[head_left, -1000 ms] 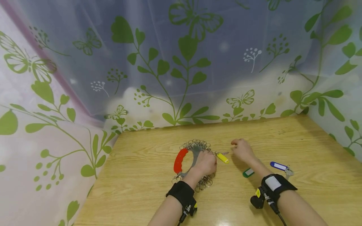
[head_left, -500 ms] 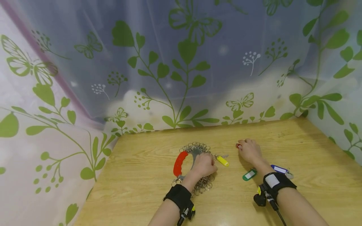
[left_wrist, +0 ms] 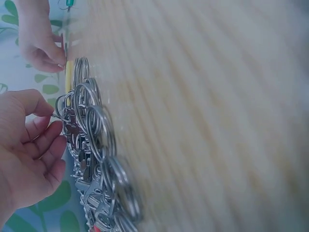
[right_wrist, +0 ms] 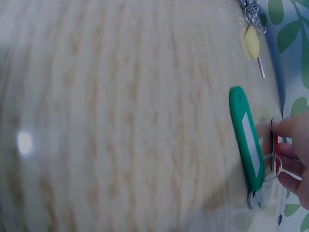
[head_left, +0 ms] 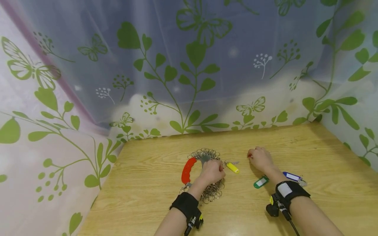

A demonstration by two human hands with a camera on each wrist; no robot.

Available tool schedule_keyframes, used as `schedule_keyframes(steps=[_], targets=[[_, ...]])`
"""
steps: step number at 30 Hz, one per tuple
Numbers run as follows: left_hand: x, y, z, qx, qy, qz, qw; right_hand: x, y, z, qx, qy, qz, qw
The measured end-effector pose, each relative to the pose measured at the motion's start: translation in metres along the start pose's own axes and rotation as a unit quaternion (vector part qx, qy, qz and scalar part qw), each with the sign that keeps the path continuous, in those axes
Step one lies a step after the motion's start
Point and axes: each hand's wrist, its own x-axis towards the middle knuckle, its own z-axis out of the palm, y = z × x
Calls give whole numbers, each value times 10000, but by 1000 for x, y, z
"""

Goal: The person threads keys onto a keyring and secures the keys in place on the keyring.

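Observation:
My left hand (head_left: 213, 171) is over a large key holder with a red grip (head_left: 188, 170) and a grey metal frame, its rim crowded with metal split rings (head_left: 211, 196). In the left wrist view its thumb and forefinger pinch one small ring (left_wrist: 61, 112). My right hand (head_left: 261, 159) holds a red key tag (right_wrist: 277, 147) with a ring and a dark key edge by the fingertips; most of the tag is hidden by fingers. A yellow key tag (head_left: 232, 167) with its key lies beside the holder, between the hands.
On the wooden table (head_left: 141, 196), a green key tag (head_left: 261, 182) lies close to the right wrist, its key (right_wrist: 256, 198) partly under it. A blue key tag (head_left: 291, 176) with a key is further right, partly behind the forearm. Printed curtains (head_left: 200, 98) border the table.
The right hand has shifted a little to the right, and a red key tag has come into view in its fingers. The left hand stays over the key holder, with slight finger movement.

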Motion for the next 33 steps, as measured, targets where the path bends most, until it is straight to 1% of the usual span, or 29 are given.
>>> schedule_keyframes(steps=[3,5,7,10,12,14,19,23,25,28,33], targets=[[0,0,1,-378,-93,-72,9992,-3,3,0,81,-13,11,10000],[0,-1,2,-674,-84,-101,9976,-4,5,0,239,-36,120,9996],[1,-2,3,-907,39,-139,9958,-5,5,-1,452,-76,269,9986],[2,-4,3,-1083,239,-185,9937,-6,2,-3,798,-14,406,9960],[3,-5,2,-1125,312,-229,9929,-5,-1,-5,959,18,421,9945],[3,-6,1,-1149,317,-269,9925,-4,-3,-5,1045,80,381,9938],[2,-4,0,-1310,405,-499,9893,-2,-10,-7,1108,114,257,9935],[2,-3,0,-1415,585,-697,9857,-2,-17,-8,1173,101,139,9929],[2,-3,1,-1388,680,-736,9852,-3,-21,-9,1221,103,70,9924],[2,-4,2,-1302,817,-684,9857,-5,-25,-10,1300,120,-3,9914],[2,-4,3,-1116,997,-463,9877,-6,-30,-11,1325,193,-120,9909]])
